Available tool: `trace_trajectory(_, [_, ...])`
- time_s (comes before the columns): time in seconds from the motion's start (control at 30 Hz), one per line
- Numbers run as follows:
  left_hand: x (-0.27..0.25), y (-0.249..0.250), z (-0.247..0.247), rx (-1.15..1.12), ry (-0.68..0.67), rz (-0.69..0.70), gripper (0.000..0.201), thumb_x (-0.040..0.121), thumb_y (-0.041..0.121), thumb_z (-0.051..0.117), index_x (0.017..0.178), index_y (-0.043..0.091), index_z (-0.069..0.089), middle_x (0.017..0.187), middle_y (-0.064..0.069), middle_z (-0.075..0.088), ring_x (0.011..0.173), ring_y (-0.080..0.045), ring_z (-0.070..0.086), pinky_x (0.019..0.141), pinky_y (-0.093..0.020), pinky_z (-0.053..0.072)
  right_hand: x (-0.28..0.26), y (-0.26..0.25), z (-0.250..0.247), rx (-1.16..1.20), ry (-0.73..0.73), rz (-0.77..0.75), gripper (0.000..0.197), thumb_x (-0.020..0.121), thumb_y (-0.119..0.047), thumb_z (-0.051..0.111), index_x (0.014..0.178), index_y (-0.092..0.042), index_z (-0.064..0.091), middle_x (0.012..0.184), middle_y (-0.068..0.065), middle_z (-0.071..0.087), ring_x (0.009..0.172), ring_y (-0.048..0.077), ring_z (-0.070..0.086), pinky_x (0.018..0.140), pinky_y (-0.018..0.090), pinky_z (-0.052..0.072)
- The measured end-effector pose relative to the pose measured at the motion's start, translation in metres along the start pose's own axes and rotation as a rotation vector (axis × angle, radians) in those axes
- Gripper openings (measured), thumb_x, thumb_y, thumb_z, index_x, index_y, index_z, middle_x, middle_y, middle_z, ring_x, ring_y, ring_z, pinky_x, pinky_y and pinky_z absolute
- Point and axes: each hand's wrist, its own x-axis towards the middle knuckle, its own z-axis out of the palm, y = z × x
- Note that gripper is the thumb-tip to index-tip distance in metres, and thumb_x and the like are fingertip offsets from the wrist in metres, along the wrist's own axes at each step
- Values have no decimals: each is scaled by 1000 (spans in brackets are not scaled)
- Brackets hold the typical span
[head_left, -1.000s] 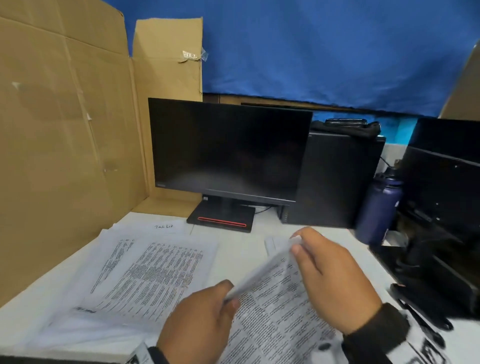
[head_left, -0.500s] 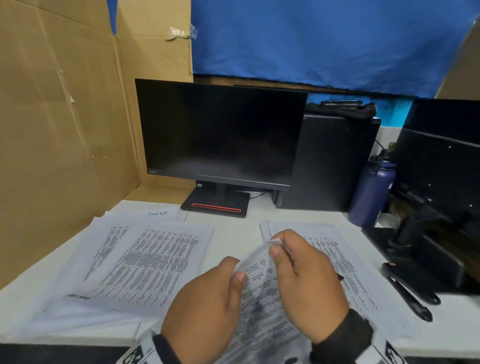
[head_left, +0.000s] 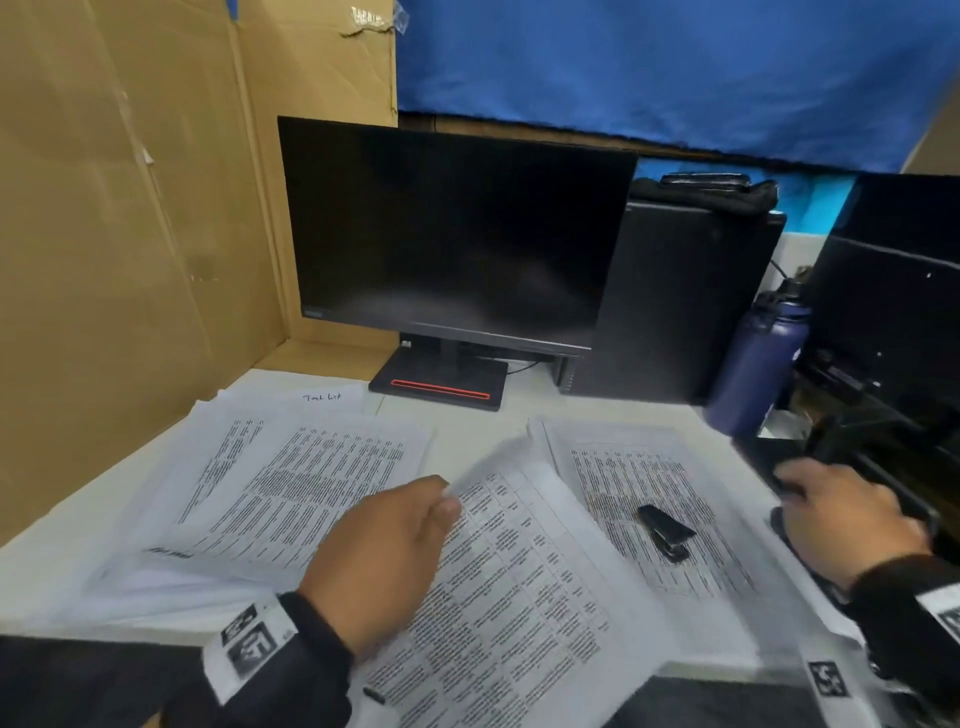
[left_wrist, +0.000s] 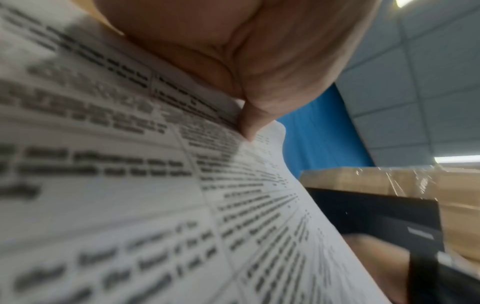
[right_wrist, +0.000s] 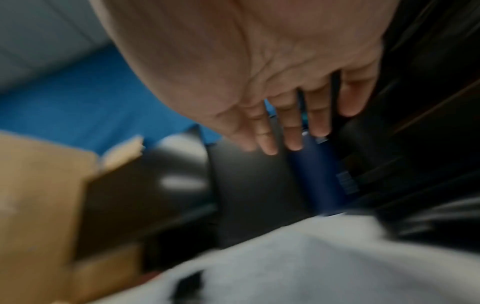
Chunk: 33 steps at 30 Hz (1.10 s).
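A printed sheaf of paper (head_left: 519, 582) lies slanted across the white desk (head_left: 467, 441) in front of me. My left hand (head_left: 447, 501) pinches its upper left corner between thumb and fingers; in the left wrist view the thumb (left_wrist: 249, 121) presses on the paper (left_wrist: 130, 185). My right hand (head_left: 810, 493) is off the paper, out at the desk's right side over dark objects. Its fingers (right_wrist: 293, 131) are straight, spread and hold nothing. A small black stapler-like tool (head_left: 666, 531) lies on a second printed stack (head_left: 623, 467) between my hands.
A third spread of printed sheets (head_left: 311, 478) covers the left of the desk. Behind stand a dark monitor (head_left: 452, 234), a black computer tower (head_left: 675, 296) and a blue bottle (head_left: 753, 364). A cardboard wall (head_left: 130, 260) closes the left; another monitor's stand (head_left: 883, 415) crowds the right.
My right hand let go of the sheaf's corner and swung out to the right side of the desk. The left hand keeps its pinch; the sheaf has dropped flatter.
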Motion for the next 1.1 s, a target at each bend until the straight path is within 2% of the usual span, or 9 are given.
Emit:
trace_trajectory(0.07, [6, -5, -3, -70, -13, -25, 36, 107, 46, 44, 80, 24, 56, 76, -5, 68, 68, -22, 65, 70, -46, 56, 42, 59, 25, -220, -64, 184, 40, 80, -55, 44, 107, -29, 59, 121, 9, 62, 112, 35, 57, 98, 51, 45])
trace_trajectory(0.2, [12, -10, -2, -157, -52, -54, 35, 105, 46, 46, 89, 20, 63, 85, -5, 74, 80, -26, 71, 80, -55, 59, 60, 96, 65, -149, -292, 143, 57, 93, -56, 36, 82, -13, 71, 77, 7, 73, 79, 25, 68, 88, 42, 51])
trace_trajectory(0.4, [7, -6, -4, -115, -57, -44, 35, 106, 47, 46, 86, 23, 62, 83, -6, 74, 77, -27, 71, 75, -55, 58, 50, 100, 61, 71, -228, 216, 32, 96, -33, 58, 101, -4, 70, 85, 15, 71, 82, 34, 66, 84, 45, 51])
trace_trajectory(0.53, [1, 1, -6, -13, -36, 33, 34, 106, 44, 45, 82, 25, 58, 74, -5, 68, 66, -22, 64, 66, -44, 55, 14, 68, 12, 884, -74, 340, 21, 92, -16, 68, 99, 2, 62, 83, 16, 71, 89, 45, 68, 66, 40, 55])
trace_trajectory(0.63, [-6, 13, -7, 130, -35, 99, 35, 107, 46, 41, 78, 29, 50, 64, 3, 59, 58, -12, 55, 56, -30, 44, -21, 15, -24, 1564, -261, 243, 56, 72, -7, 70, 125, 2, 55, 114, 20, 69, 95, 36, 74, 75, 48, 61])
trace_trajectory(0.7, [-10, 22, -3, 253, -35, 163, 35, 107, 50, 37, 77, 30, 41, 64, 6, 54, 61, -12, 54, 58, -30, 43, -41, -23, -38, 1771, -220, 181, 43, 84, -1, 59, 126, -2, 55, 108, 18, 66, 96, 32, 72, 78, 48, 61])
trace_trajectory(0.8, [-15, 24, 3, 330, -15, 214, 28, 107, 52, 35, 86, 33, 38, 65, 8, 48, 65, -11, 49, 61, -31, 38, -73, -81, -42, 1874, -65, 172, 15, 93, -27, 67, 101, -15, 61, 79, 5, 66, 72, 18, 70, 65, 33, 62])
trace_trajectory(0.9, [-19, 26, 8, 335, -31, 206, 28, 107, 52, 33, 89, 32, 39, 66, 9, 46, 68, -11, 49, 63, -31, 37, -100, -120, -37, 1862, 42, 198, 46, 90, -59, 59, 95, -13, 61, 74, 4, 74, 74, 21, 75, 78, 42, 60])
trace_trajectory(1.1, [-25, 38, 6, 309, -41, 202, 36, 107, 52, 32, 79, 30, 36, 69, 8, 51, 73, -12, 57, 71, -33, 49, -133, -161, -21, 1688, 180, 172, 58, 96, -69, 34, 83, -22, 66, 84, 6, 79, 83, 27, 77, 94, 54, 54])
